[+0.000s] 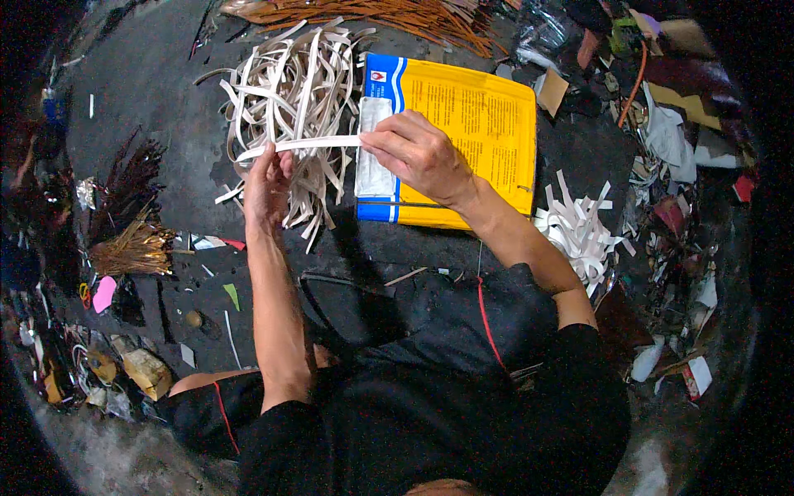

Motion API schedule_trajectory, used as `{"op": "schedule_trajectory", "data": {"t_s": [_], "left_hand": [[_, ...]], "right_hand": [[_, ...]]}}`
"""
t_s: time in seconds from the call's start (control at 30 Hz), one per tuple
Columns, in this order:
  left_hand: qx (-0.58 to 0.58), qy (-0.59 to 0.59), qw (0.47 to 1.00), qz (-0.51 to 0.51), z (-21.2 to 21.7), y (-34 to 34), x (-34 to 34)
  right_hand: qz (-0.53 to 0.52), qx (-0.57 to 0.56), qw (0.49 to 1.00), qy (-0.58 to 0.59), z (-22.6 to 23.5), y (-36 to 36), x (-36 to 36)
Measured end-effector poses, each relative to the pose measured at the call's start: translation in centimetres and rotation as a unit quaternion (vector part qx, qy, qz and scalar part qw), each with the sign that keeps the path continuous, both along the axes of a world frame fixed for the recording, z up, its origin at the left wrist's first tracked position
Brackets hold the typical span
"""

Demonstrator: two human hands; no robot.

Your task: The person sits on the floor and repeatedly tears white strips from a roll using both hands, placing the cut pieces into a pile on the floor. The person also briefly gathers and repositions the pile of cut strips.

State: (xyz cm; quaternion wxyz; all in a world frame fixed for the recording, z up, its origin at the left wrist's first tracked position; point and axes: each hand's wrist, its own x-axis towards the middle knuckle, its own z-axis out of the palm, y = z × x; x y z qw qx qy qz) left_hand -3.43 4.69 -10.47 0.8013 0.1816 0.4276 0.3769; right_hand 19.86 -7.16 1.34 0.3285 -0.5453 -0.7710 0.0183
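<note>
You hold a long, flat white strip (302, 144) stretched level between your two hands, above the dark ground. Your left hand (266, 186) is closed round the strip's left end, the fingers curled over it. Your right hand (418, 153) pinches the strip's right end between thumb and fingertips.

Just beyond and under the strip lies a loose heap of pale cut strips (289, 91), spreading toward the far side. To the right of that heap, under your right hand, a flat yellow sack with a blue and white edge (480, 124) lies on the ground. Farther right, near your right forearm, sits a smaller pile of white strip offcuts (579, 231). At the far edge lies a bundle of thin orange-brown sticks (372, 15); at the left, a small bunch of straw-coloured sticks (131, 250).
</note>
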Motion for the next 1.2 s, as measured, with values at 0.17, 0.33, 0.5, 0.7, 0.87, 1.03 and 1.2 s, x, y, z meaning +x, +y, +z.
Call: {"op": "schedule_trajectory", "data": {"t_s": [0.17, 0.33, 0.5, 0.7, 0.87, 1.03, 1.2], "left_hand": [[-0.039, -0.206, 0.977, -0.032, 6.5, -4.0, 4.4], [0.249, 0.203, 0.937, -0.136, 9.3, -6.1, 8.2], [0.328, 0.225, 0.914, -0.076, 7.9, -6.8, 8.9], [0.259, 0.186, 0.944, -0.089, 8.7, -6.9, 8.3], [0.108, 0.007, 0.994, 0.007, 7.5, -5.4, 7.9], [0.418, 0.250, 0.871, -0.062, 14.8, -0.7, 5.5], [0.506, 0.211, 0.827, -0.122, 24.1, -1.1, 5.2]], "right_hand": [[-0.005, 0.017, 1.000, 0.000, -0.6, -0.3, 0.3], [-0.015, -0.021, 0.999, -0.020, 0.1, -0.6, 0.5], [-0.068, -0.042, 0.996, 0.051, 0.3, -1.7, 0.4], [-0.105, -0.047, 0.966, -0.233, 1.5, -3.2, -2.9], [-0.101, 0.006, 0.960, -0.262, 0.8, -3.0, -3.2], [-0.013, -0.037, 0.999, 0.007, 1.4, -3.1, 0.4], [-0.141, -0.044, 0.972, 0.181, 5.5, -8.6, 7.7]]}}
